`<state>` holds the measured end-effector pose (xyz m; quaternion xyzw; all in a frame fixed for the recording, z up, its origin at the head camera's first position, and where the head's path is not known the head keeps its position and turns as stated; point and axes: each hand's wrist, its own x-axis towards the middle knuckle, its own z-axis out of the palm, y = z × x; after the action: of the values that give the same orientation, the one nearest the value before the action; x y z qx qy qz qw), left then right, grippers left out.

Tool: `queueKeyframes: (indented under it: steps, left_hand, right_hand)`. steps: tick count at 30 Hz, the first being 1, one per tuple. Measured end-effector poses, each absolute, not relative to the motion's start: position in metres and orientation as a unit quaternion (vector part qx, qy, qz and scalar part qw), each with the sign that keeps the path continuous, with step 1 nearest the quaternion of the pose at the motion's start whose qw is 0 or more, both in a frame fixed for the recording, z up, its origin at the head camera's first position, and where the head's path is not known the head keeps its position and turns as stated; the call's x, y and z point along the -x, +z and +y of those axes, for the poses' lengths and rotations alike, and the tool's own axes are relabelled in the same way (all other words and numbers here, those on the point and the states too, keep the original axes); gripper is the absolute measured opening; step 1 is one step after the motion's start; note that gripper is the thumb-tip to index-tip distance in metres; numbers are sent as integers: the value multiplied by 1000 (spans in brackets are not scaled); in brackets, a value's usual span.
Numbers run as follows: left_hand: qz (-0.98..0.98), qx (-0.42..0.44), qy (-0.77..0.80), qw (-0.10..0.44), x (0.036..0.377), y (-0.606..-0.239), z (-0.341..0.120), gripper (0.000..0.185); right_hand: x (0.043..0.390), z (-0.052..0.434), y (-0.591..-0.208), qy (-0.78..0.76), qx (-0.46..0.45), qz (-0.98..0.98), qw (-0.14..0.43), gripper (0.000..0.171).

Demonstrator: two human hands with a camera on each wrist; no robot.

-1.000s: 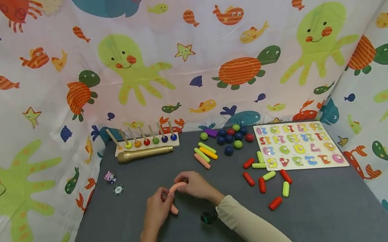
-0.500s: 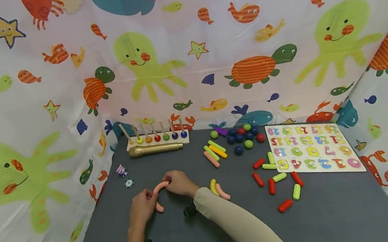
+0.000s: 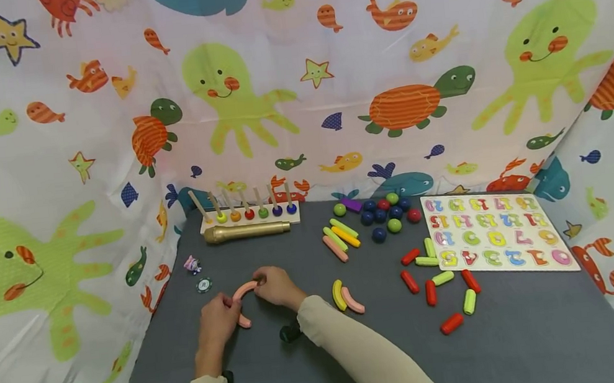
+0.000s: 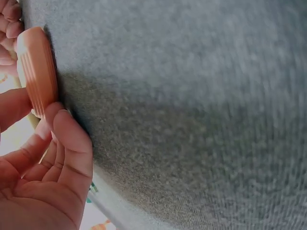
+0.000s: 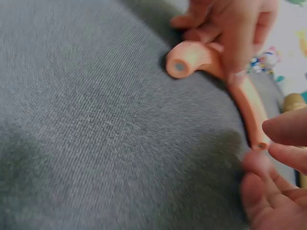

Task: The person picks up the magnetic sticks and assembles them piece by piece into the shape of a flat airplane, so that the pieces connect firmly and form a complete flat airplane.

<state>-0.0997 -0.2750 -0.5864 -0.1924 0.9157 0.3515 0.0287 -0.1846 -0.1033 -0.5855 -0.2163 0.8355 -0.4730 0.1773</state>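
head view is showing two hands working together on a pink curved piece (image 3: 241, 293) near the left part of the grey desk (image 3: 524, 331). the left hand (image 3: 215, 321) is pinching one end of it, and the right hand (image 3: 275, 286) is pinching the other end, so the piece is making a little arch between them. in the right wrist view the pink curved piece (image 5: 230, 76) is lying on the desk, with fingers (image 5: 283, 129) closing on its thin end. in the left wrist view a thumb and fingers (image 4: 72, 139) are holding its ridged end (image 4: 37, 69).

just beside the right arm, a yellow curved piece (image 3: 338, 294) and another pink one (image 3: 352, 301) are lying side by side. a small round token (image 3: 203, 285) and a tiny toy (image 3: 192, 265) are sitting near the left hand, on its far side. further past the hands a gold tube (image 3: 246, 230) is lying in front of a peg board (image 3: 250, 215). well off to the right of the hands, red and green short sticks (image 3: 443, 286), a bunch of balls (image 3: 382, 215) and a number puzzle board (image 3: 493, 231) are resting on the desk.
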Motion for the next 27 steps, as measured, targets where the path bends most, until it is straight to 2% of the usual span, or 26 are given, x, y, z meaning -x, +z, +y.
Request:
queueKeyframes:
  steps: [5, 10, 16, 21, 27]
  left_hand:
    - [917, 184, 351, 39, 107, -582, -276, 30]
    - [926, 158, 340, 49, 115, -580, -277, 38]
    - [938, 111, 325, 50, 119, -580, -280, 33]
    - [947, 82, 308, 49, 120, -583, -280, 27]
    - [949, 75, 303, 50, 118, -588, -276, 29]
  right_hand:
    - [186, -74, -574, -548, 187, 790, 202, 29]
    - [190, -20, -554, -572, 174, 783, 171, 23]
    - [189, 43, -544, -568, 122, 802, 141, 20]
    - [182, 93, -544, -526, 107, 838, 101, 18]
    - [175, 153, -546, -395, 147, 907, 23, 15]
